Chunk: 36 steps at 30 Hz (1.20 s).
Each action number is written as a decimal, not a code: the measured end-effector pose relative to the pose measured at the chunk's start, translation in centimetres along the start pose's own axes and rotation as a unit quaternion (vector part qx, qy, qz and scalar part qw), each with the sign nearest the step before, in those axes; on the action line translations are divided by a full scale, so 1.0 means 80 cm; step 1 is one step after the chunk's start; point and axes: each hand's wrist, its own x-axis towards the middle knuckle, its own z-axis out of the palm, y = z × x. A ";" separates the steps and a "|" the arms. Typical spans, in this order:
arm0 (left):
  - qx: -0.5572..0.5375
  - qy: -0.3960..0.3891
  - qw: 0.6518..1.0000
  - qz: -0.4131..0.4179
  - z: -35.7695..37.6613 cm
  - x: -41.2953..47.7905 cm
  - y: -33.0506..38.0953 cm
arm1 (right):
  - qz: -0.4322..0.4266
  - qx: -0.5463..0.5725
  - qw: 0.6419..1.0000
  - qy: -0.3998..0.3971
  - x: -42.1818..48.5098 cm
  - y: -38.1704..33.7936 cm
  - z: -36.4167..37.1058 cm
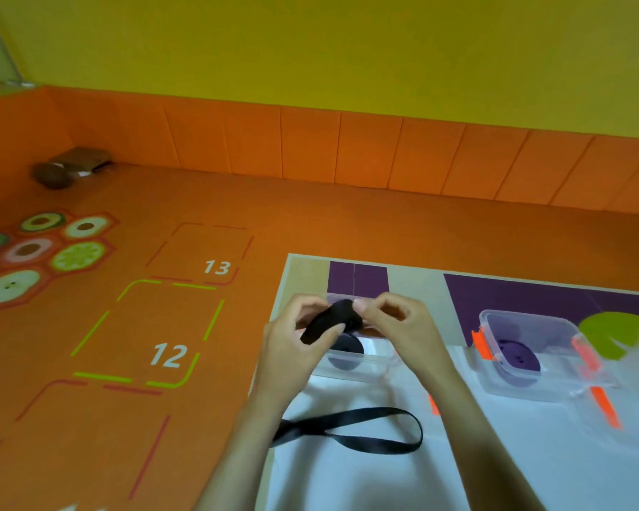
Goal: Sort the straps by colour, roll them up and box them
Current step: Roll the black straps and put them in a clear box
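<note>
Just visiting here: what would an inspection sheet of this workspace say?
Surface: white table with purple patches.
Job's things: black strap partly rolled, its tail looped on the table; clear left box holding a dark roll, clear right box holding a purple roll.
Clutter: nothing seen.
Grippers: left hand and right hand both pinch the strap's rolled part.
Cables: nothing seen.
Surroundings: orange floor numbered 12 and 13; brown object far left.

The person's left hand (pixel 292 348) and right hand (pixel 395 326) are showing bare, and so are the left forearm (pixel 244 455) and right forearm (pixel 476 437), both slender. The right thumbnail (pixel 359 306) is showing short and rounded.
</note>
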 end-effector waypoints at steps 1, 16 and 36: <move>0.008 0.000 1.000 0.005 0.003 -0.002 -0.003 | 0.011 0.000 1.000 0.011 0.000 0.000 0.001; 0.147 0.061 0.974 0.161 0.034 -0.015 -0.031 | 0.175 0.251 0.951 0.046 -0.022 0.030 0.024; 0.110 0.012 0.992 0.061 0.030 -0.027 -0.035 | 0.169 0.179 0.968 0.048 -0.035 0.053 0.039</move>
